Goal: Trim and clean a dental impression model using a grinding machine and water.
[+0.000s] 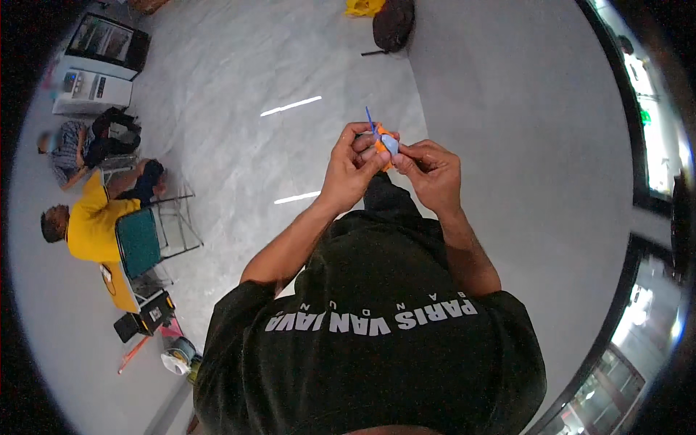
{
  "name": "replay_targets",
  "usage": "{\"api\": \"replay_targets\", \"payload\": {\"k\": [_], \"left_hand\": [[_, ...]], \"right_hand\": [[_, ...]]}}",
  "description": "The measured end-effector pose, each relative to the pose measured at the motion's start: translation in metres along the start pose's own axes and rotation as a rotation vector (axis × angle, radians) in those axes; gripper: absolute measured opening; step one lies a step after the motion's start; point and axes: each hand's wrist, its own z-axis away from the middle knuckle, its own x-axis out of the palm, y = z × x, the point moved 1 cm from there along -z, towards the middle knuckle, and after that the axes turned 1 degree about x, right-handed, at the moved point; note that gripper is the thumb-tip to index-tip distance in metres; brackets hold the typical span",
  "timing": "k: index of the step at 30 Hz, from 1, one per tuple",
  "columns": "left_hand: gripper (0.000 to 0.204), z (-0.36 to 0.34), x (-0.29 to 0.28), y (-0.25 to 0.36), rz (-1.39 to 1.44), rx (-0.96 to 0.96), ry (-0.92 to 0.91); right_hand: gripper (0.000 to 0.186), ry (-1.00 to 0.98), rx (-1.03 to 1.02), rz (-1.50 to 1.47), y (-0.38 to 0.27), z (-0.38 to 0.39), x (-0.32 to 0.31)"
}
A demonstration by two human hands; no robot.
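Observation:
Up in front of my chest, both hands meet at a small orange and light-blue object (pixel 390 144). A thin dark-blue stick (pixel 370 118) juts up from its left side. My left hand (pixel 349 168) is closed round the orange part, thumb below and fingers curled behind. From the other side my right hand (pixel 433 174) pinches the edge of the light-blue part between thumb and fingertips. Fingers cover much of the object, so I cannot tell its kind.
To the left, a person in yellow (pixel 94 225) sits on a green folding chair (pixel 138 243), with another seated person (pixel 72 148) beyond. A white appliance (pixel 94 90) stands behind them. A dark bag (pixel 394 25) lies far ahead. A grey wall (pixel 522 145) runs along my right.

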Motion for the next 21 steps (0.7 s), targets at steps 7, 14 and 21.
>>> {"api": "replay_targets", "payload": {"k": [7,14,21], "left_hand": [[0.043,-0.218,-0.134,0.087,-0.003,-0.065,0.123],[0.053,-0.347,-0.273,0.167,0.161,-0.005,0.261],[0.055,-0.52,-0.428,0.228,0.152,-0.025,0.387]], "right_hand": [[0.021,-0.222,0.132,0.029,-0.009,-0.285,0.08],[0.013,-0.53,-0.019,0.137,-0.034,-0.494,0.205],[0.016,-0.589,-0.041,0.138,-0.023,-0.713,0.331]]}}
